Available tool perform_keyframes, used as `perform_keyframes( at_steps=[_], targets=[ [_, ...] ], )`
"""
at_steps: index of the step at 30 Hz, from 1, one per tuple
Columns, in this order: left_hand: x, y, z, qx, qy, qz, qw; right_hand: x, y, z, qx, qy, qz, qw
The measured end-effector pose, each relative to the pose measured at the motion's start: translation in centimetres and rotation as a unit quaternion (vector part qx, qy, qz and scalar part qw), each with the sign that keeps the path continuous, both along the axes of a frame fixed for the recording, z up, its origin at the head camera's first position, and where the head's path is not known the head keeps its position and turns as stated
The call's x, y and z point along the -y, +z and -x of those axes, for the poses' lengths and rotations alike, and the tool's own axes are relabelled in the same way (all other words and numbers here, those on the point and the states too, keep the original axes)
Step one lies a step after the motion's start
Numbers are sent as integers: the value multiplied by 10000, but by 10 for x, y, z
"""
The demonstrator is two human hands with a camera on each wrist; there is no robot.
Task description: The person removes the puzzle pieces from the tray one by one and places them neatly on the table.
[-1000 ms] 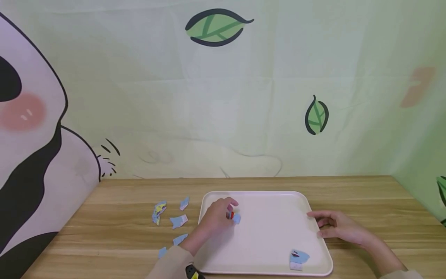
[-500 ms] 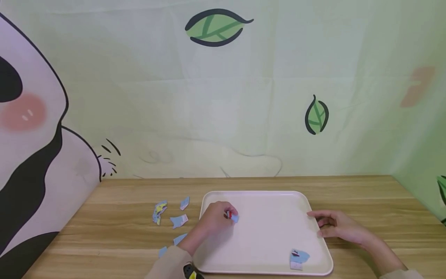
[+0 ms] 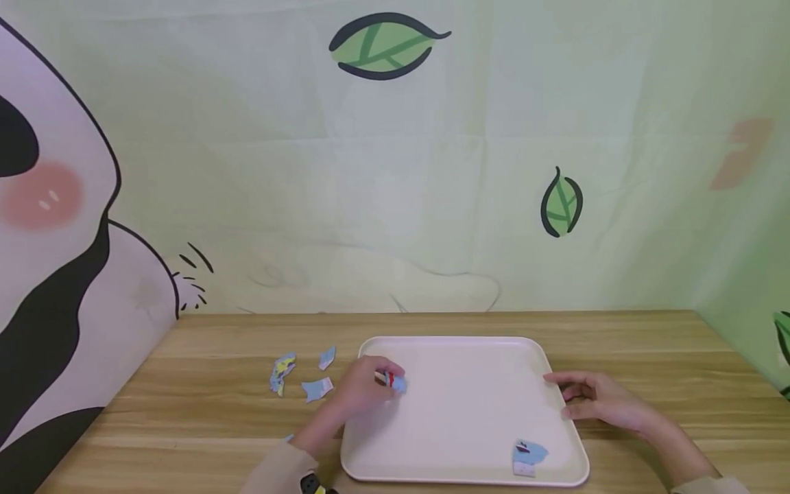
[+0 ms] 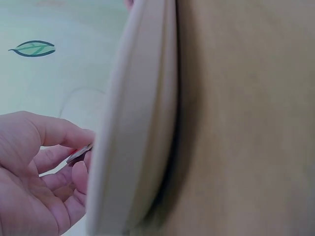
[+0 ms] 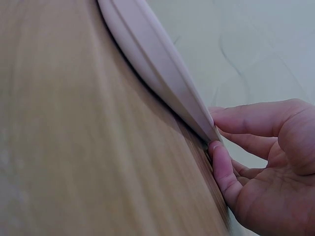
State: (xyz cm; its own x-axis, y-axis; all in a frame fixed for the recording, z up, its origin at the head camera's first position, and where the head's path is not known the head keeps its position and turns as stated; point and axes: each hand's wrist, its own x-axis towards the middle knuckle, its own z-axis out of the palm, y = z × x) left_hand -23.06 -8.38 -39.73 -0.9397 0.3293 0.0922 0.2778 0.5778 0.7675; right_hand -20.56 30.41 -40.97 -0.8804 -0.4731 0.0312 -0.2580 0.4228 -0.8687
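Observation:
My left hand (image 3: 363, 385) pinches a small blue piece with red on it (image 3: 397, 383), like a puzzle piece, over the left part of the white tray (image 3: 463, 418). In the left wrist view the held piece (image 4: 78, 154) shows edge-on between thumb and fingers. My right hand (image 3: 597, 398) holds the tray's right edge, its fingertips at the rim. The right wrist view shows the thumb (image 5: 222, 164) low against the tray edge and the index finger on the rim. Joined blue and pale pieces (image 3: 529, 454) lie near the tray's front right corner.
Left of the tray, on the wooden table (image 3: 216, 384), lie a blue-yellow piece (image 3: 282, 372), a small blue piece (image 3: 327, 357) and a blue-pale piece (image 3: 317, 389). Another piece is mostly hidden by the left forearm. A printed cloth wall (image 3: 296, 171) stands behind.
My left hand has drawn left across the tray with the blue-red piece, now pinched in its fingers. The right hand has stayed at the tray's edge.

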Motion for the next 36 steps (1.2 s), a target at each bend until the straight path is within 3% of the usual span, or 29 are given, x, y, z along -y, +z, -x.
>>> perform_keyframes(
  at_steps=[14, 20, 27, 34, 36],
  targets=[
    [31, 8, -17, 67, 202, -448, 9988, 0, 2, -2, 75, -31, -90, 9999],
    [49, 9, -23, 322, 654, -494, 9961, -1, 2, -2, 39, -48, -96, 9999],
    [72, 7, -27, 273, 894, -668, 9934, -1, 2, -3, 1, -40, -89, 10000],
    [92, 5, -28, 349, 831, -814, 9926, -2, 1, -2, 8, -37, -52, 10000],
    [96, 6, -30, 331, 934, -760, 9922, -2, 1, -2, 22, -23, -27, 10000]
  ],
)
